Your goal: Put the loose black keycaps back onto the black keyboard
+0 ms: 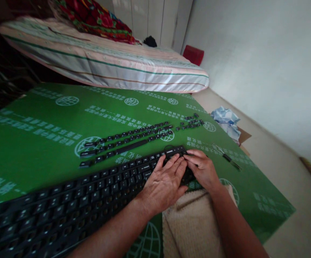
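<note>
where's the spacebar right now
In the head view, the spacebar lies left of centre on the green board, in the row of loose keys nearest the black keyboard.

Room type: home bedroom. Indicators: bed with a striped cover at 11 o'clock, red floral blanket heaped on it; pale panels at 12 o'clock, possibly wardrobe doors.
</note>
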The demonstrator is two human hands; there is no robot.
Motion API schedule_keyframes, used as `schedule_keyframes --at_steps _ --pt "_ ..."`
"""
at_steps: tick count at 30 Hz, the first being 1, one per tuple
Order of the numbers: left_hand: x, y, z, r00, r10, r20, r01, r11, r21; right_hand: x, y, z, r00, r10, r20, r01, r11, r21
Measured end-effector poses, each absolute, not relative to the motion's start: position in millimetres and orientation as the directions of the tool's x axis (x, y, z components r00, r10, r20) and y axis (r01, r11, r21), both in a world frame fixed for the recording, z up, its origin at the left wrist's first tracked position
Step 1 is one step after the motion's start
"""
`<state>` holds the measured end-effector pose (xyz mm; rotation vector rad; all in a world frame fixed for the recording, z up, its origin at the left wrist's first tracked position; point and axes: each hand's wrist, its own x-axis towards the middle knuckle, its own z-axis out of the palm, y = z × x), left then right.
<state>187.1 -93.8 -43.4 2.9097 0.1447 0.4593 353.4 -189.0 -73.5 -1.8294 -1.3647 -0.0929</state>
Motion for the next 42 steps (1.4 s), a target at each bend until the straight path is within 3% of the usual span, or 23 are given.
schedule_keyframes --at_steps 22,42 --pt "187.2 -94.3 -43.4 0.949 0.127 0.290 0.061 -0.973 0.225 362.7 -187.8 -68.1 0.234 0.818 0.525 0.905 0.014 -0.426" --pt "188.4 -93.6 -44.0 0.943 0.155 0.294 0.080 -0.965 0.251 356.0 -190.8 -70.9 0.237 0.809 0.538 0.940 -0.053 -0.336"
